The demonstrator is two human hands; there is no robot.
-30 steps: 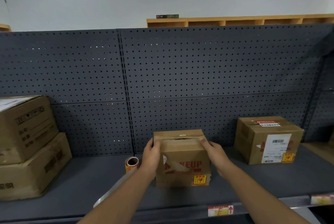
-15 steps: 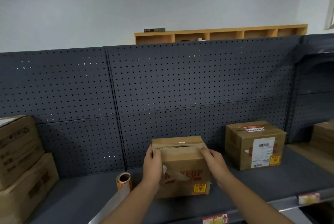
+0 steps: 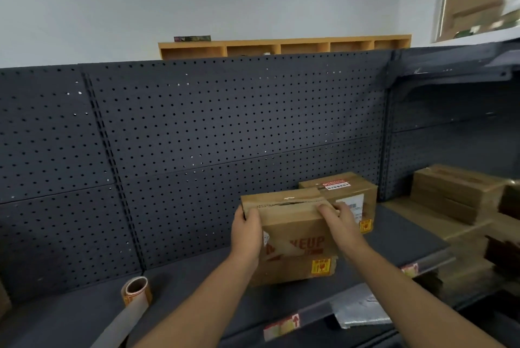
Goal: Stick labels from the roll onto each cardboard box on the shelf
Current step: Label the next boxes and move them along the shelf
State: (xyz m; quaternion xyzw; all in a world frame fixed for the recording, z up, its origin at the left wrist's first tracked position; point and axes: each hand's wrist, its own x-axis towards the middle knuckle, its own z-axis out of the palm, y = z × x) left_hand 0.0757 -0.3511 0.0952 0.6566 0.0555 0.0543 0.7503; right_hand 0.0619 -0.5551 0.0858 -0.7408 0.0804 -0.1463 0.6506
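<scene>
Both hands, left hand (image 3: 245,231) and right hand (image 3: 339,224), grip labelled box (image 3: 292,238), now shifted right against second box (image 3: 351,193). Label roll (image 3: 136,290) untouched; next box awaits

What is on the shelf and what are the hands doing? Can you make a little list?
left hand: grips the front box's left side
right hand: grips its top right edge
front box: on the shelf, yellow sticker low on its front
back box: behind it, to the right
label roll: standing left of the box, strip trailing forward
</scene>
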